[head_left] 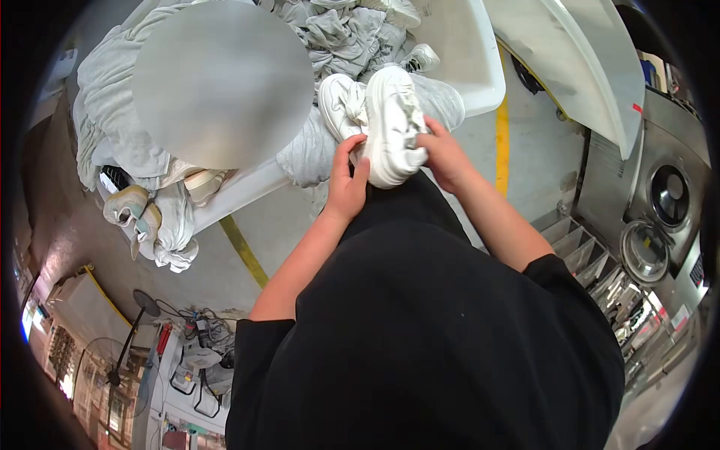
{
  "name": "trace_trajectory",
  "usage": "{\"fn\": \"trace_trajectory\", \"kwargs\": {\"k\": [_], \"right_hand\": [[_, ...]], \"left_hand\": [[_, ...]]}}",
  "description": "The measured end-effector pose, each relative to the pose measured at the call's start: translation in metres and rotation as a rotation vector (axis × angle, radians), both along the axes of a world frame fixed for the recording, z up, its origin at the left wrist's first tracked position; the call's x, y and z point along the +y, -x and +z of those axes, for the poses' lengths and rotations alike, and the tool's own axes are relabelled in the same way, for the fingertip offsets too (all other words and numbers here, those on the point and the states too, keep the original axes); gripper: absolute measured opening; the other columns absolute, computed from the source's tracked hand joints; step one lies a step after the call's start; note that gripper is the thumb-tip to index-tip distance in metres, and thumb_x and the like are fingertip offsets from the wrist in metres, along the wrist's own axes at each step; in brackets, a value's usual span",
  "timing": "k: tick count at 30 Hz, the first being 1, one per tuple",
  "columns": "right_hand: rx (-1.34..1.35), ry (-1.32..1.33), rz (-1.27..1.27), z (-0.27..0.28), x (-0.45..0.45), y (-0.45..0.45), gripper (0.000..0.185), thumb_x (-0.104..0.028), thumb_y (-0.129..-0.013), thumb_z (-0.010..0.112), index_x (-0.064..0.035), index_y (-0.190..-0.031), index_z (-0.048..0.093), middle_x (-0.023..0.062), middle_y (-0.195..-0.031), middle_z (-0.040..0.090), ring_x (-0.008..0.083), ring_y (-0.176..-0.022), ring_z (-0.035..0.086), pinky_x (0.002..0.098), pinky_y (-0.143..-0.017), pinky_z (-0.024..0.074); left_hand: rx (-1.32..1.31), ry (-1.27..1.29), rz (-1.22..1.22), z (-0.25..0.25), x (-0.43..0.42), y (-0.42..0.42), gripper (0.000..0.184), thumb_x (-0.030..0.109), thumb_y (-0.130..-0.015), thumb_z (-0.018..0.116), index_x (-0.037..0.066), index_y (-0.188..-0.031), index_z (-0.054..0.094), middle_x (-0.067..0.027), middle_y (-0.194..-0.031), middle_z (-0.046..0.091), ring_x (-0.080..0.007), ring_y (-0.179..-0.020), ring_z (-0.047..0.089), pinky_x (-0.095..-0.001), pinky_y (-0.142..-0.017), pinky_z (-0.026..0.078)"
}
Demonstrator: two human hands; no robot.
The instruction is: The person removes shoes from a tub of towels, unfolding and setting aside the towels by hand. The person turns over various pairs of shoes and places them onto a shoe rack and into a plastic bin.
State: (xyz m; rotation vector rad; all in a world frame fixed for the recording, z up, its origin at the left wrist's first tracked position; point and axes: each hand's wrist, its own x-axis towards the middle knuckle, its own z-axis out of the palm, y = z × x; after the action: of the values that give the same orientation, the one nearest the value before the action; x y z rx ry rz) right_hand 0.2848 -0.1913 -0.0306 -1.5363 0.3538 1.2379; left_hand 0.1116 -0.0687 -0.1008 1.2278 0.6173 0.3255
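A pair of white sneakers is in front of me at the edge of the big white tub. My right hand [444, 154] is closed on the side and heel of the nearer white sneaker [391, 124], whose toe points away from me. My left hand [349, 184] has its thumb and fingers closed at the heel end of the other white sneaker [341, 103], right beside the first. Its heel is partly hidden by the fingers and the nearer shoe. Grey-white cloth [304, 154] hangs over the tub's edge under the shoes.
The white tub [480, 64] holds crumpled pale cloths [341, 34] and another shoe [421, 58]. Several shoes [142, 217] hang over its left edge. A blurred grey disc covers part of the tub. Front-loading machines [667, 195] stand right; a fan [112, 375] and cables are lower left.
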Motion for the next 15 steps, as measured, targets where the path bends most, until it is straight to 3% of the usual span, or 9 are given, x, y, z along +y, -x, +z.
{"fn": "trace_trajectory", "kwargs": {"k": [3, 4, 7, 10, 11, 15], "right_hand": [[-0.011, -0.067, -0.061, 0.007, -0.015, -0.024, 0.071, -0.003, -0.078, 0.054, -0.0034, -0.148, 0.043, 0.0101, -0.123, 0.063, 0.0183, -0.108, 0.062, 0.0330, -0.089, 0.0503], [-0.054, -0.041, -0.021, 0.004, -0.021, -0.035, 0.071, -0.002, -0.078, 0.053, -0.0031, -0.149, 0.042, 0.0105, -0.125, 0.063, 0.0189, -0.109, 0.062, 0.0326, -0.090, 0.0503], [-0.246, 0.093, 0.112, 0.001, -0.022, -0.057, 0.073, -0.001, -0.079, 0.053, -0.0036, -0.151, 0.041, 0.0120, -0.129, 0.062, 0.0192, -0.111, 0.062, 0.0321, -0.094, 0.0495], [-0.367, 0.141, 0.245, -0.011, -0.011, -0.055, 0.074, -0.003, -0.081, 0.055, -0.0068, -0.153, 0.039, 0.0117, -0.133, 0.060, 0.0193, -0.113, 0.060, 0.0323, -0.097, 0.0480], [-0.429, 0.153, 0.413, -0.016, -0.007, -0.050, 0.074, -0.009, -0.081, 0.058, -0.0043, -0.153, 0.038, 0.0184, -0.136, 0.060, 0.0251, -0.118, 0.062, 0.0356, -0.097, 0.0509], [-0.697, 0.273, 0.708, -0.052, -0.003, -0.013, 0.083, -0.020, -0.079, 0.063, 0.0026, -0.153, 0.033, 0.0275, -0.144, 0.051, 0.0380, -0.132, 0.053, 0.0399, -0.110, 0.0419]], "left_hand": [[0.338, -0.568, -0.034, -0.009, 0.007, 0.004, 0.054, 0.019, -0.079, 0.081, 0.003, -0.123, 0.054, -0.0156, -0.123, 0.052, -0.0321, -0.116, 0.053, -0.0420, -0.103, 0.043], [0.446, -0.625, 0.000, -0.006, 0.007, 0.002, 0.057, 0.019, -0.077, 0.081, 0.002, -0.123, 0.052, -0.0159, -0.123, 0.050, -0.0304, -0.113, 0.054, -0.0418, -0.099, 0.045], [0.499, -0.353, -0.012, -0.004, 0.013, -0.007, 0.070, 0.021, -0.073, 0.082, 0.000, -0.129, 0.045, -0.0169, -0.127, 0.046, -0.0308, -0.116, 0.052, -0.0414, -0.098, 0.046], [0.538, -0.313, 0.006, -0.001, 0.009, -0.016, 0.089, 0.025, -0.068, 0.085, -0.003, -0.137, 0.036, -0.0206, -0.133, 0.040, -0.0326, -0.118, 0.050, -0.0404, -0.098, 0.047], [0.569, -0.289, 0.020, -0.001, 0.009, -0.020, 0.094, 0.026, -0.068, 0.085, -0.004, -0.140, 0.033, -0.0221, -0.134, 0.038, -0.0343, -0.120, 0.049, -0.0408, -0.101, 0.046], [0.730, -0.321, -0.032, 0.007, 0.016, -0.035, 0.110, 0.029, -0.067, 0.086, -0.008, -0.149, 0.022, -0.0274, -0.141, 0.032, -0.0406, -0.128, 0.043, -0.0421, -0.109, 0.040]]}}
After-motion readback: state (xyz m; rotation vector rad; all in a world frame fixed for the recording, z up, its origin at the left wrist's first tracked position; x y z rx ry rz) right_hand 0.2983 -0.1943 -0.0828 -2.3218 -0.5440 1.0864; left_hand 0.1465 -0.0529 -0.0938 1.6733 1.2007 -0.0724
